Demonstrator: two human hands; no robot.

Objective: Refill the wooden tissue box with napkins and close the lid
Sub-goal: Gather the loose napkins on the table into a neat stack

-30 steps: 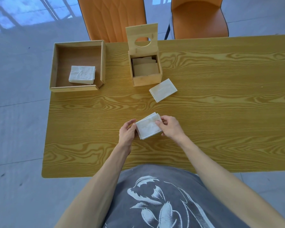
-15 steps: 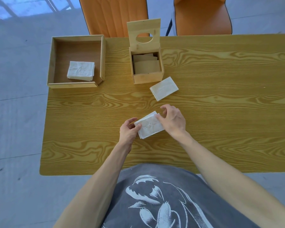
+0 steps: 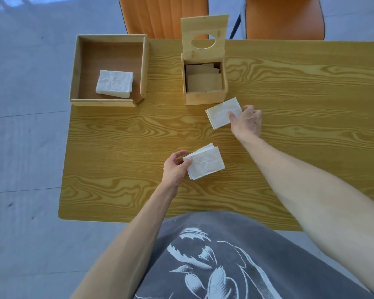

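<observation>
The wooden tissue box (image 3: 205,97) stands at the table's far middle, its lid (image 3: 204,29) with an oval hole raised upright; inside lie brown sheets. My left hand (image 3: 175,168) pinches the left edge of a small stack of white napkins (image 3: 205,162) resting on the table near me. My right hand (image 3: 247,121) reaches out to a second napkin stack (image 3: 219,114) just in front of the box, thumb on top of its right end and fingers at its far edge.
An open wooden tray (image 3: 145,67) at the far left of the table (image 3: 117,147) holds another white napkin stack (image 3: 115,83). Two orange chairs (image 3: 164,16) stand behind the table. The table's left edge drops to grey floor.
My right hand let go of the near napkin stack and moved forward and right to the stack by the box. My left hand stays on the near stack.
</observation>
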